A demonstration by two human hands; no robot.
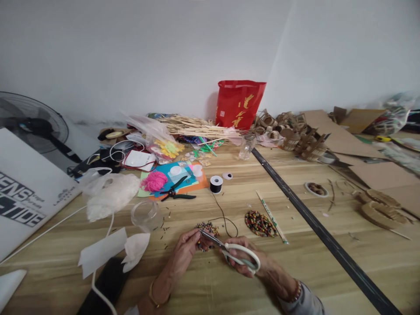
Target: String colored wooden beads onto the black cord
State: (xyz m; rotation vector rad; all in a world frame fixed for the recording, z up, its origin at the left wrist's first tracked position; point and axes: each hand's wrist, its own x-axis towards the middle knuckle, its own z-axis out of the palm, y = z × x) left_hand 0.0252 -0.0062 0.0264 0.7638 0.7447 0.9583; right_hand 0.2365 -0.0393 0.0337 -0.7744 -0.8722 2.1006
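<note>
My right hand point(240, 242) grips a pair of scissors point(252, 254) with white handles, fingers through the loops. The scissor blades point left, their tips at the fingertips of my left hand point(184, 250). Those left fingers are pinched together; what they hold is too small to make out. Loose multicoloured beads point(209, 227) lie just behind and beneath the blades, partly hidden. A thin black cord point(224, 215) curves from a spool point(216, 184) toward these beads. Right of it lies a coiled strand of coloured beads point(260, 223).
Beside the coil lies a thin green-and-white packet point(271, 215). Black-handled pliers point(179, 192), pink yarn point(154, 180) and a clear jar point(145, 214) stand to the left. A dark strip point(305, 219) crosses the table. Farther back are a red bag point(239, 105) and cardboard point(348, 135).
</note>
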